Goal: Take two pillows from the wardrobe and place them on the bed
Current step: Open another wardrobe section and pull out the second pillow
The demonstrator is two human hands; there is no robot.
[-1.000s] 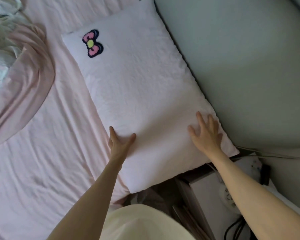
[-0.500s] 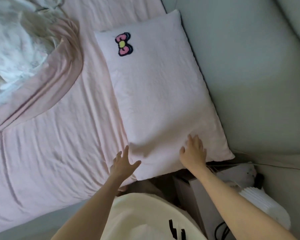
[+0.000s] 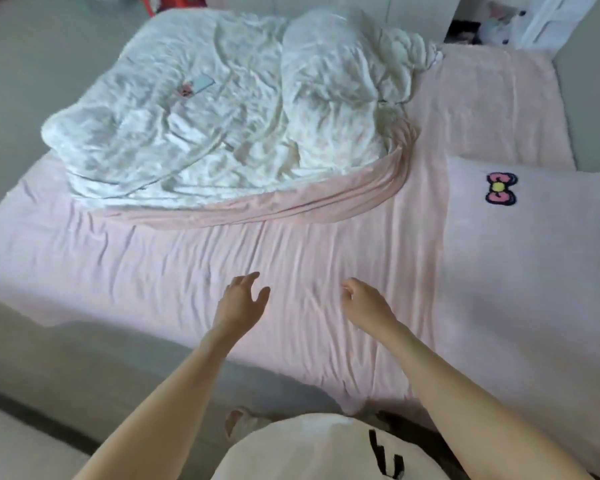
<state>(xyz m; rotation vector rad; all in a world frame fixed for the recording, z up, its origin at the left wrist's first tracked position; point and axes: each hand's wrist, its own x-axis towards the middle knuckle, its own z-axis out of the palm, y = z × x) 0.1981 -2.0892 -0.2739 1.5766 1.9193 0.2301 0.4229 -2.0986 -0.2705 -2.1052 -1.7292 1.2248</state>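
At three o'clock, a plump rectangular pale-pink fabric pillow (image 3: 520, 271) with a stitched pink bow patch (image 3: 501, 193) lies flat on the bed's wrinkled pink cotton sheet (image 3: 153, 265). Both hands hover over the sheet near six o'clock, holding nothing: left hand (image 3: 239, 301) with fingers spread, right hand (image 3: 366, 301) loosely curled. A crumpled white quilt (image 3: 229, 109) is heaped at eleven o'clock.
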